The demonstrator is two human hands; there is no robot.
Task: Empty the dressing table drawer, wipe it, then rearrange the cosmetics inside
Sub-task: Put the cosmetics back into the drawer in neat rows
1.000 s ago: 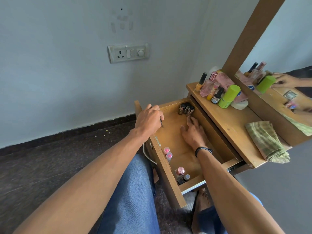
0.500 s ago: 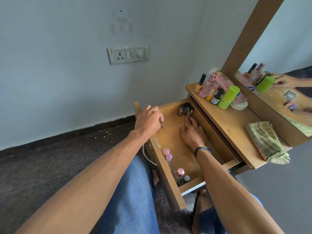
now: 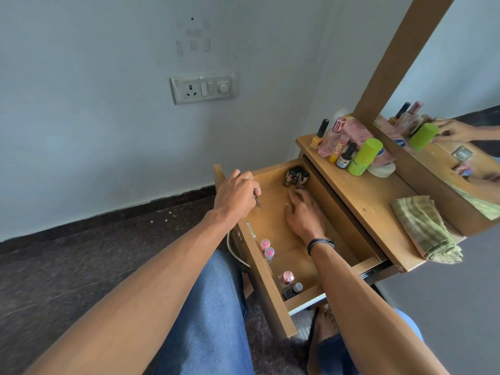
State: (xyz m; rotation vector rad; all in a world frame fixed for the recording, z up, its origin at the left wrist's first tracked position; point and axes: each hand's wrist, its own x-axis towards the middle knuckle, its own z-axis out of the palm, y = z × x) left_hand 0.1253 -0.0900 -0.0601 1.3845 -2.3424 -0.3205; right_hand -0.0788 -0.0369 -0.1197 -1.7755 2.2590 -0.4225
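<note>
The wooden drawer (image 3: 276,228) stands pulled out. My left hand (image 3: 235,197) hovers over its left front edge, fingers closed on a thin dark stick-like item (image 3: 257,202). My right hand (image 3: 304,215) lies flat inside the drawer, fingers apart, just short of a cluster of small dark bottles (image 3: 295,176) in the far corner. Two pink-capped tubes (image 3: 267,249) stand along the drawer front. A pink-capped bottle (image 3: 286,278) and a grey-capped one (image 3: 297,288) sit in the near corner.
On the dressing table top (image 3: 365,193) stand a green can (image 3: 364,156), a dark dropper bottle (image 3: 345,159), a yellow nail polish (image 3: 319,133) and pink packets (image 3: 354,133). A folded green cloth (image 3: 424,228) lies near the mirror (image 3: 454,109). A wall socket (image 3: 204,87) is behind.
My right hand has slid back a little from the dark bottles toward the drawer's middle. The left hand stays over the drawer edge with the thin item.
</note>
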